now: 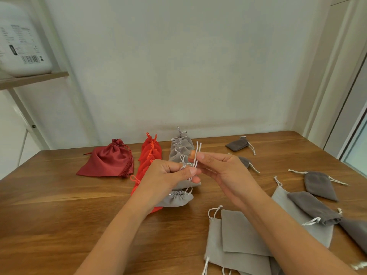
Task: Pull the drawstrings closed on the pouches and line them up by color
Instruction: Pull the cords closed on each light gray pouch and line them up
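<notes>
Two hands [164, 173] [224, 171], two drawstrings [197, 148], one grey pouch [174, 199]

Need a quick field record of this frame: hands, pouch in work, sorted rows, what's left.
left hand: pinches the white drawstrings low down
right hand: pinches the same strings higher up
pouch in work: light grey pouch, mouth gathered, at the near end of the grey row
sorted, left to right: dark red pouch, orange-red row, light grey row
left over: dark grey pouches and flat light grey pouches, loose on the table at the right
</notes>
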Available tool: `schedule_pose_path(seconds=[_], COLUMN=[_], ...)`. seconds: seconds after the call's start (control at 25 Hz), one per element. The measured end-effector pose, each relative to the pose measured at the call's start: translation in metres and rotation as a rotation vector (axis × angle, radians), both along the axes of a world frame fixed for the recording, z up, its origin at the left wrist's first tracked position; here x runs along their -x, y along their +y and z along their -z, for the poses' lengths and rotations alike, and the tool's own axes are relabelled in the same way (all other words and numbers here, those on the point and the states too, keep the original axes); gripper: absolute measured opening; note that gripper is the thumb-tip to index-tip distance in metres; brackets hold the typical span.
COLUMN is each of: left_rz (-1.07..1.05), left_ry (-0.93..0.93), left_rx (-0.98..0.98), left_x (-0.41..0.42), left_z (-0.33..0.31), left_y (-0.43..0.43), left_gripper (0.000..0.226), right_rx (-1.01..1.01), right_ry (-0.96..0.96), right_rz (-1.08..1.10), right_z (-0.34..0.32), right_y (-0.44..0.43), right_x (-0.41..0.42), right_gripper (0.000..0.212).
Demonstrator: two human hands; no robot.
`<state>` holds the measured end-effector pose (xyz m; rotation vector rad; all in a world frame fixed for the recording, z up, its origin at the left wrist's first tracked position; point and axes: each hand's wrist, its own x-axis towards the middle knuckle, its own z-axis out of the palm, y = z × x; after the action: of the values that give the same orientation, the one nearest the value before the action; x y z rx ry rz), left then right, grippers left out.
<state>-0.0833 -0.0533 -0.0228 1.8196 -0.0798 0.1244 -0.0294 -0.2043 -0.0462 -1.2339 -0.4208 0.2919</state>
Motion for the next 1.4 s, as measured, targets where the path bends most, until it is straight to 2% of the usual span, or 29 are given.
schedule_pose_path(seconds=[0.4, 0.56, 0.88, 1.08, 1.24, 1.4], left_rz=[0.012, 0.009, 0.065, 0.078, 0.079, 0.03], left_ry=[0.003, -0.001, 0.047, 0.057, 0.051, 0.007], left_rx=[0.004, 0.04, 0.109, 0.104, 0.102, 0.01], left_x=[0.0026, 0.0025, 0.0034, 0.0029, 0.0014, -0.0024], left_z=[-0.004, -0.0036, -0.0042, -0.0022, 0.0007, 0.0043], left_y=[-0.0001, 0.0005, -0.0006, 0.0014, 0.0054, 0.0051], left_gripper=[0.016, 0.021, 0.017, 0.018, 0.021, 0.024], right_rx=[-0.03, -0.026, -0.034, -0.234, -0.32, -0.244], right_ry=[0.05, 0.086, 0.096, 0.203, 0.219, 0.101], right_rz=[-0.071, -0.183, -0.157, -0.1, -0.1, -0.056], right_z=[-0.0003, 0.0023, 0.0048, 0.0012, -0.0013, -0.0015], right_y=[-0.0002, 0.0041, 0.0017, 0.0026, 0.0021, 0.0027], right_x=[-0.0006, 0.0003, -0.0033, -0.0037, -0.0041, -0.0038], right_gripper=[0.027, 0.041, 0.044, 0.017, 0.02, 0.02])
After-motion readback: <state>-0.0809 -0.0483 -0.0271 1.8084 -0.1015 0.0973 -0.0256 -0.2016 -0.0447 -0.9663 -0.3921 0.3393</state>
